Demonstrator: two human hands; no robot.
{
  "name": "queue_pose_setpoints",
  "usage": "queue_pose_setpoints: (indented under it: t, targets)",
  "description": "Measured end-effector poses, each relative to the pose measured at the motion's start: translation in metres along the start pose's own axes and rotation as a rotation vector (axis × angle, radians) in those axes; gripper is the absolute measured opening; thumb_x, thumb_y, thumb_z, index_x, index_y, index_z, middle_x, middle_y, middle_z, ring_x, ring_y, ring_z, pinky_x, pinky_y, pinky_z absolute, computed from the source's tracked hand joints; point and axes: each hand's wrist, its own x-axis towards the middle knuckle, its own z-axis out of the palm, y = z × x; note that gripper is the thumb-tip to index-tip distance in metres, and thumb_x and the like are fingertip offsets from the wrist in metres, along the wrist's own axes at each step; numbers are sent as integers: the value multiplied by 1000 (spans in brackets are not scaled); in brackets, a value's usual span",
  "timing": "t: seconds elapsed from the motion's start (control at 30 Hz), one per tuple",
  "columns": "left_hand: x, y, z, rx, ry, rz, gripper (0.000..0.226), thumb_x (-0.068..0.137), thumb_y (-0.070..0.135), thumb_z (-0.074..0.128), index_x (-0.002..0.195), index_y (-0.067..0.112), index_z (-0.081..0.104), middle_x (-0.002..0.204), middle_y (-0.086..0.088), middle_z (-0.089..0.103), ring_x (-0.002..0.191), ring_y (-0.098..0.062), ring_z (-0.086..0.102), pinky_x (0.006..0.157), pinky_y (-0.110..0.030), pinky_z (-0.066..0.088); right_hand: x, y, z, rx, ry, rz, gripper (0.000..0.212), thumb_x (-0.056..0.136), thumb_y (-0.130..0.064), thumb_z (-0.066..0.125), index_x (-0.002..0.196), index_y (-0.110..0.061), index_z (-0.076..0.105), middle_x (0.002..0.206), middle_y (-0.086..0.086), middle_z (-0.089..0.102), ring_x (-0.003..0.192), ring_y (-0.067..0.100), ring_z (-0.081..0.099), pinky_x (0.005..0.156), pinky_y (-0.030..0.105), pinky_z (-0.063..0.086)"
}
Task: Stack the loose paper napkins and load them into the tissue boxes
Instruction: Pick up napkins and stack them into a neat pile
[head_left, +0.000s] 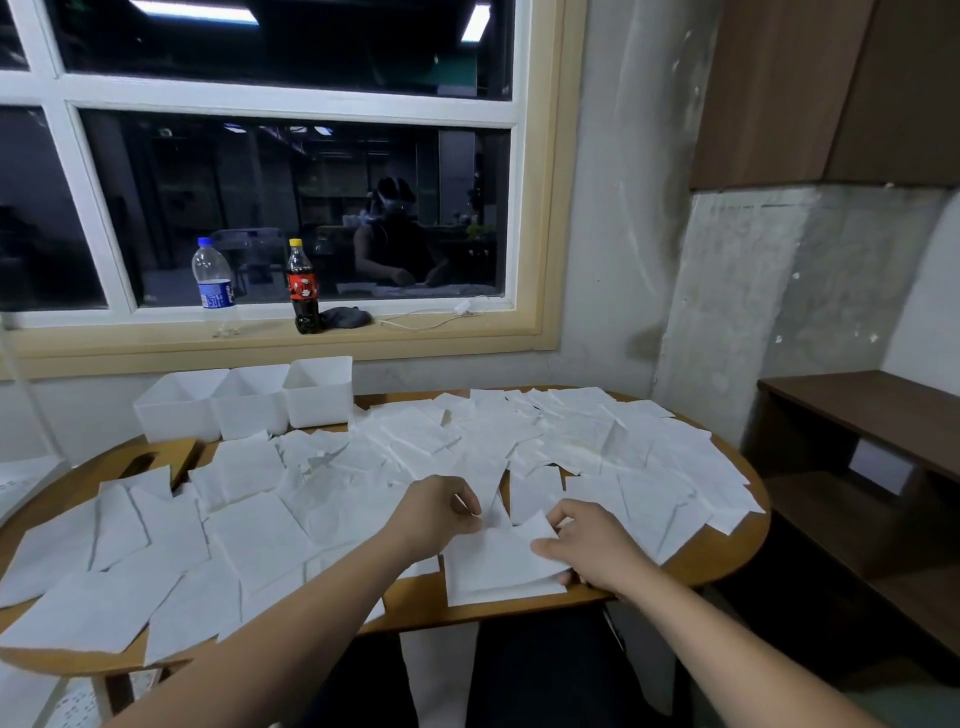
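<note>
A large window with white bars and a pale wooden frame (550, 208) fills the wall ahead, its glass dark. Below it stands an oval, light brown wooden surface (727, 561), with a dark brown wooden shelf unit (857, 410) to its right.

Loose white paper napkins (597, 441) cover nearly all of the surface, overlapping one another from left to right. At the far left edge, three open white plastic tissue boxes (249, 402) stand touching in a row. Just in front of them lies a flat wooden lid with a slot (156, 460), partly under napkins.

At the near edge, in front of the person, lies a squared stack of white napkins (493, 569). The right hand (589, 545) grips the stack's right side, thumb on top and fingers curled around the edge. The left hand (436, 512), fingers curled, pinches the edge of a single napkin (485, 483) just beyond the stack's far left corner.

On the window sill stand a clear plastic bottle with a blue cap (215, 286) and a dark cola bottle with a yellow cap (303, 288).
</note>
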Motion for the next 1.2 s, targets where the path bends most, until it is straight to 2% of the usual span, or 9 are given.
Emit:
queue_pose_setpoints:
  t: [0.07,0.2,0.37,0.6,0.7,0.77,0.87,0.93,1.2]
  targets:
    - [3,-1,5,33,5,29,11,93,30,85,100,26,77,104,2,76,89,-15,70,73,-23,61,1,1,3,-66,15,16,27,89,-33,81,102,-21,61,74,4,72,54,14,71,49,22,42]
    - [9,-9,12,88,-24,77,11,93,24,84,102,25,78,103,5,75,91,-13,69,87,-30,63,5,5,8,-196,41,-8,37,84,-43,84,108,-34,57,83,-8,67,60,12,68,55,25,48]
    - [11,-15,11,99,-4,115,11,96,22,82,104,28,77,101,10,74,88,-9,68,79,-19,60,5,13,11,-183,85,-16,43,83,-44,85,113,-37,56,79,-7,71,67,13,71,64,33,58]
    - [9,-18,14,164,-81,132,16,95,20,83,105,30,75,103,10,75,88,-8,69,83,-21,62,3,17,18,-269,95,-66,48,82,-50,82,118,-40,51,77,-8,69,70,11,68,73,41,62]
    - [11,-13,16,207,-44,170,18,93,25,85,108,30,76,104,12,72,88,-8,67,82,-21,62,-1,16,10,-406,138,-138,33,91,-52,72,116,-40,54,79,-7,68,75,7,64,72,37,59]
    - [14,-7,16,224,-11,197,18,93,29,85,109,30,76,104,13,70,88,-8,65,83,-23,62,-3,20,-2,-486,196,-179,20,98,-49,64,112,-36,60,92,-13,63,87,6,61,79,35,57]
    - [20,7,21,223,-4,223,16,95,33,82,109,29,75,104,12,70,90,-11,66,83,-26,63,2,36,-26,-627,218,-169,27,103,-46,58,125,-31,63,120,-12,57,115,13,56,93,35,52]
    - [26,19,27,232,-16,247,16,95,36,81,108,29,75,104,11,71,90,-12,66,83,-28,63,6,47,-39,-674,191,-118,34,102,-49,60,130,-31,64,128,-9,56,122,17,52,98,36,50]
    - [50,59,53,389,-57,342,29,99,41,76,122,24,74,118,2,70,102,-17,64,86,-27,56,13,58,-44,-671,174,-136,11,103,-44,60,107,-36,67,113,-10,58,110,18,55,98,34,47]
